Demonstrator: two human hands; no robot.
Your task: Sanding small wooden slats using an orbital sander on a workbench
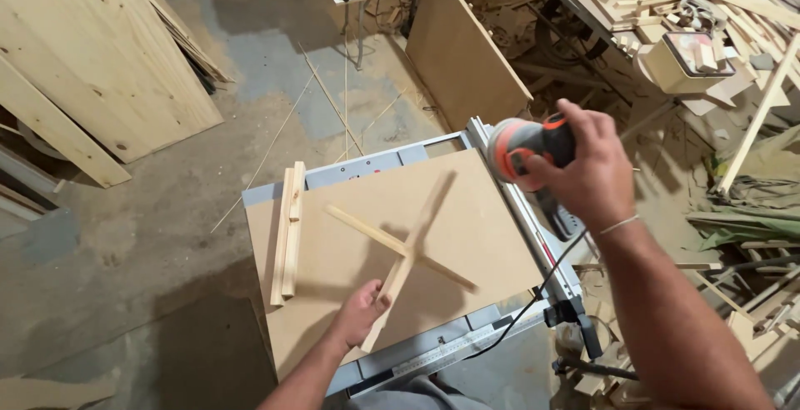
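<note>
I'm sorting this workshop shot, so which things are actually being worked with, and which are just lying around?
In use: wooden cross held by the left hand; orange sander in the right hand; brown board underneath.

Lying about: two wood strips; leaning plywood sheets; scrap wood pile.

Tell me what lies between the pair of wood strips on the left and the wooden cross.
In the head view, only bare board shows between the wood strips and the wooden cross, which the left hand holds at its near end.
</note>
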